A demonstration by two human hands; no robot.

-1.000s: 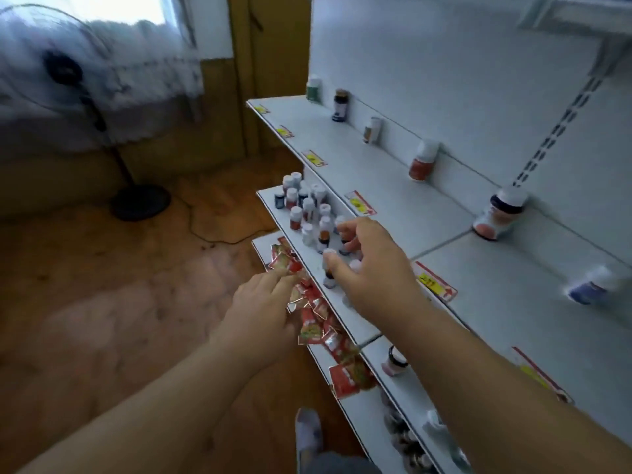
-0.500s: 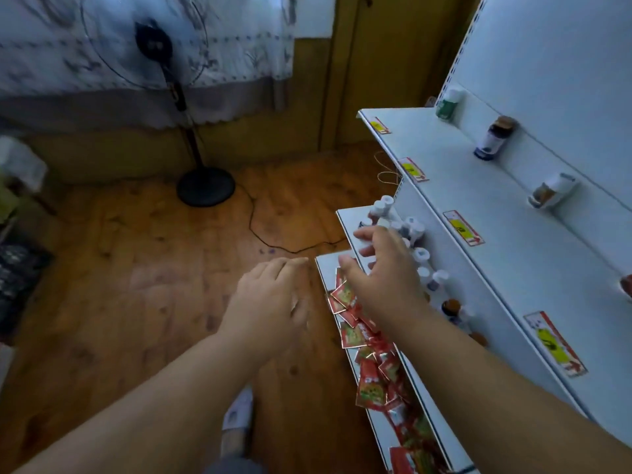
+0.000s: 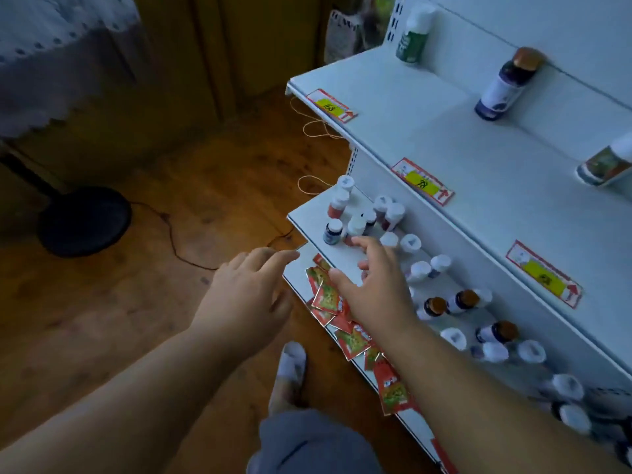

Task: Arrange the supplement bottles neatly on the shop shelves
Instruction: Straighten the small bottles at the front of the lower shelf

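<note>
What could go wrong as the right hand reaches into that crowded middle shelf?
1. The right hand hovers with spread fingers over tightly packed white-capped bottles; a sweep may topple several.
2. The small blue bottle stands near the middle shelf front edge and could be knocked to the floor.
3. The forearm crosses loose red sachets overhanging the lower shelf; brushing may spill them.

Both hands, left hand [image 3: 244, 295] and right hand [image 3: 374, 285], reach with fingers spread toward white-capped bottles [image 3: 355, 224] clustered on the middle shelf [image 3: 307, 217], above red sachets [image 3: 330, 299].

white-capped bottles [image 3: 355, 224] crowded upright, middle shelf [image 3: 307, 217]
</note>
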